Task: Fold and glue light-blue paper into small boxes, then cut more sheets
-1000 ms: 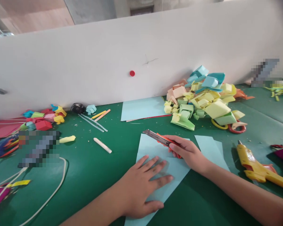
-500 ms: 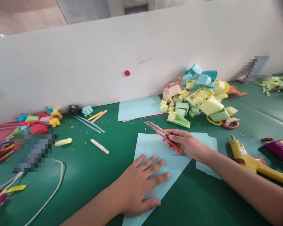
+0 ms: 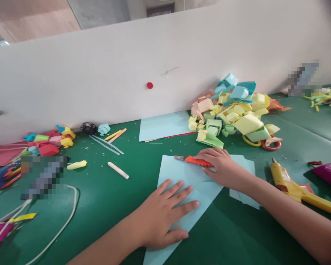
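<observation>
My left hand (image 3: 168, 217) lies flat with fingers spread on a light blue sheet of paper (image 3: 169, 167), pressing it to the green table. Gripped in my right hand (image 3: 220, 167) is an orange utility knife (image 3: 198, 161). Its blade is out and points left, over the upper part of the sheet near the far edge. Whether the blade touches the paper I cannot tell. More light blue paper pieces (image 3: 249, 195) lie to the right, partly under my right forearm.
Folded paper shapes (image 3: 237, 114) are heaped against the white board (image 3: 105, 66). A yellow glue gun (image 3: 288, 184) lies at right, beside a purple tool (image 3: 328, 175). Scissors handles (image 3: 270, 143) poke out below the heap. A white stick (image 3: 118, 170) and a cable (image 3: 74, 206) lie at left.
My right hand has turned over and lowered the utility knife toward the paper, so its orange side now faces me. My left hand stays in place on the sheet.
</observation>
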A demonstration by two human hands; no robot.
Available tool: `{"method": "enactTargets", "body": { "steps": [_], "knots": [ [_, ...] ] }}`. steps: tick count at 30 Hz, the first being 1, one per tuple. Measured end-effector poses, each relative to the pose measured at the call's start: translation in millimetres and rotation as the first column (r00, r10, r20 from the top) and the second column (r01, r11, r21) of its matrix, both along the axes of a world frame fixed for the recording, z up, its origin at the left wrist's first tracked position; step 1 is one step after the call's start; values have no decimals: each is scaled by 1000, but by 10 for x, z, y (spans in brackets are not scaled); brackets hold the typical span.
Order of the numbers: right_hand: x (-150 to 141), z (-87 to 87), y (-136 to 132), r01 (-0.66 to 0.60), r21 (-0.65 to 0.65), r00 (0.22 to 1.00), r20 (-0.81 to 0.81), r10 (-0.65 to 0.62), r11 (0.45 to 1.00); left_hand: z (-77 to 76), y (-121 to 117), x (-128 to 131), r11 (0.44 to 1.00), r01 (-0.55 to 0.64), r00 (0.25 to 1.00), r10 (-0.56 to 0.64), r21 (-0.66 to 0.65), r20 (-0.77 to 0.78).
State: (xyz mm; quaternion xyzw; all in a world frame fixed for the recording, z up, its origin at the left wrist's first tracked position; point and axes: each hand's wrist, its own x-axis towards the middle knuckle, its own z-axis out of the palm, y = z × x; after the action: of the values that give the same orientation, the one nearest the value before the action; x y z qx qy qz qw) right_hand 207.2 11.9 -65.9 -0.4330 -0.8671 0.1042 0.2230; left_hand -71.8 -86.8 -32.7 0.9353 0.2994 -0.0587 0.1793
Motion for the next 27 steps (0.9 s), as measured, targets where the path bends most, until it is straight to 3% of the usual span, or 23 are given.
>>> {"method": "enactTargets", "body": {
  "steps": [2, 4, 8, 10, 14, 19, 27],
  "knots": [
    [15, 97, -76, -24, 44, 998, 64, 21, 999, -3, 0, 4, 1000, 0, 1000, 0, 4, -9],
    [33, 229, -208, -126, 45, 989, 83, 122, 991, -10, 0, 8, 1000, 2, 1000, -2, 11, -10],
    [59, 422, -569, -434, -54, 892, 113, 437, 899, -28, -2, 16, 999, 5, 1000, -4, 36, -24],
    [65, 431, -726, -483, -95, 855, 163, 492, 871, -32, -5, 22, 999, 3, 1000, -2, 49, -26],
    [90, 347, -863, -356, -121, 909, 187, 373, 927, -28, -5, 36, 998, 2, 1000, -1, 63, -16],
    [157, 317, -830, -237, -153, 952, 158, 260, 959, -29, 4, 42, 998, 12, 998, -8, 66, -58],
    [491, 245, -665, 18, -59, 990, 142, -9, 998, -18, 0, 31, 998, 21, 997, -16, 67, -73]
  ]
}}
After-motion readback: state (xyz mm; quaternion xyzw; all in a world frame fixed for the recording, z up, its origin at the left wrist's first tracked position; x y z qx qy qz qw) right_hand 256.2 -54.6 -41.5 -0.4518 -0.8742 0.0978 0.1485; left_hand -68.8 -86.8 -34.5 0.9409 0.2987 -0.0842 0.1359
